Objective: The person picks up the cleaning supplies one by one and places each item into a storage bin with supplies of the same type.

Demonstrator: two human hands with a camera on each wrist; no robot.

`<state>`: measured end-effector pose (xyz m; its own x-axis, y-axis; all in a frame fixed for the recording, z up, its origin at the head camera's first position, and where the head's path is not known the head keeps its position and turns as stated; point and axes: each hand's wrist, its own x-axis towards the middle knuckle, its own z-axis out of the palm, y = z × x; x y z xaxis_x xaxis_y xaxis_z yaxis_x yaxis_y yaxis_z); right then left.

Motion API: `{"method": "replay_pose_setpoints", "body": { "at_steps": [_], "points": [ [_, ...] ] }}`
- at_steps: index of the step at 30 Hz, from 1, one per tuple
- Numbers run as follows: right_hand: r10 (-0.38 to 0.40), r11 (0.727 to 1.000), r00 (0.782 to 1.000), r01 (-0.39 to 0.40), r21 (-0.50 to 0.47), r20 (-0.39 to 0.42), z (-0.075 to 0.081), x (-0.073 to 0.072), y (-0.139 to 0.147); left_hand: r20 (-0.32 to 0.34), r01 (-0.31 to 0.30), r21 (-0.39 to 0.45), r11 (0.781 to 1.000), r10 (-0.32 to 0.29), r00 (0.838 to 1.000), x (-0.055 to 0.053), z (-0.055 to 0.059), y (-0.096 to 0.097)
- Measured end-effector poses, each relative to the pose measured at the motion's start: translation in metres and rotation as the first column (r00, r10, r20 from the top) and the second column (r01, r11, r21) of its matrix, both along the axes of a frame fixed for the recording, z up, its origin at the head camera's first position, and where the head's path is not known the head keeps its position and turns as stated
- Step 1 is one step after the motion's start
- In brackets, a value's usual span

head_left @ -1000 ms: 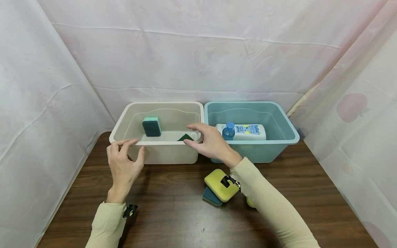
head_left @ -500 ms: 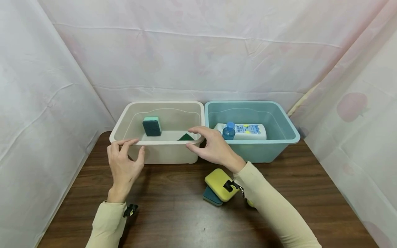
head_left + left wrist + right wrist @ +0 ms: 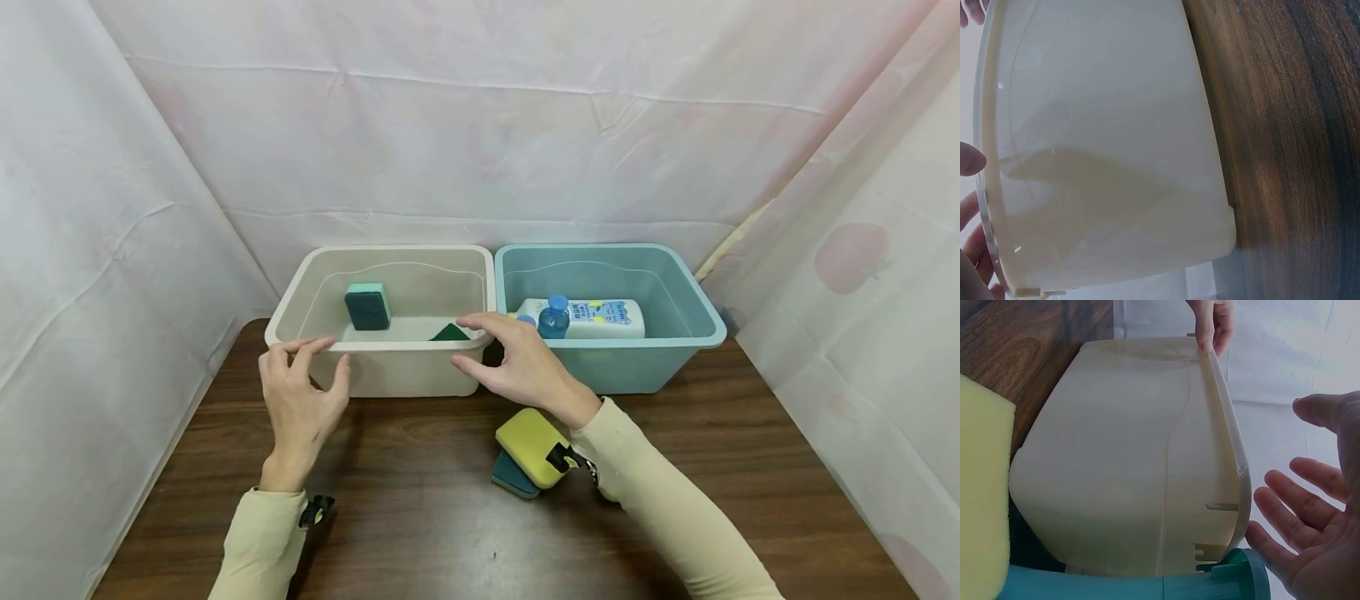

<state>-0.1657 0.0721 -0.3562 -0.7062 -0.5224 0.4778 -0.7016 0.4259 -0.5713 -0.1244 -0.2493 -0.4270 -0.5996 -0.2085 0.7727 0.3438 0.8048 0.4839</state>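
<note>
In the head view my left hand [image 3: 300, 408] rests its fingers on the front left rim of the beige bin [image 3: 397, 371], its thumb spread apart. My right hand [image 3: 528, 367] is at the bin's front right corner, fingers and thumb spread with nothing between them. The right wrist view shows this hand [image 3: 1310, 512] with its fingers apart beside the rim. Inside the bin stands a two-tone green scouring sponge [image 3: 367, 307]. Only a dark green corner of another piece [image 3: 450, 332] shows above the front wall.
Right of the beige bin, a blue bin [image 3: 615, 367] holds a white bottle [image 3: 611, 317] and a small blue-capped bottle [image 3: 554, 318]. A yellow sponge [image 3: 528, 442] lies on a dark green one [image 3: 512, 479] on the wooden table. A yellow object [image 3: 607, 493] is mostly hidden by the right sleeve.
My right hand has drawn slightly back toward the front and right, away from over the beige bin's corner. The left hand and both bins look unmoved.
</note>
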Motion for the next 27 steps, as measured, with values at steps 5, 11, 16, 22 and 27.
{"method": "replay_pose_setpoints", "body": {
  "at_steps": [5,11,16,22,27],
  "points": [
    [0.004,1.000,1.000,-0.004,-0.004,-0.019,-0.001,0.002,0.002,-0.017,-0.002,0.006,1.000,0.002,1.000,-0.001,0.001,0.001],
    [-0.001,1.000,0.999,0.001,-0.002,-0.034,-0.003,0.006,0.004,-0.005,0.000,0.001,1.000,0.000,1.000,-0.001,0.000,0.000],
    [0.001,1.000,0.999,-0.001,0.000,-0.046,-0.005,0.010,0.006,0.011,0.002,-0.004,1.000,-0.002,1.000,-0.001,-0.001,-0.001],
    [0.024,1.000,0.998,-0.024,-0.001,-0.057,-0.007,0.012,0.008,0.024,0.003,-0.012,1.000,-0.003,1.000,0.000,-0.001,-0.002],
    [0.037,0.999,0.998,-0.036,0.008,-0.052,-0.008,0.015,0.010,0.015,0.001,-0.007,1.000,-0.001,1.000,0.000,-0.001,-0.001]
  ]
}}
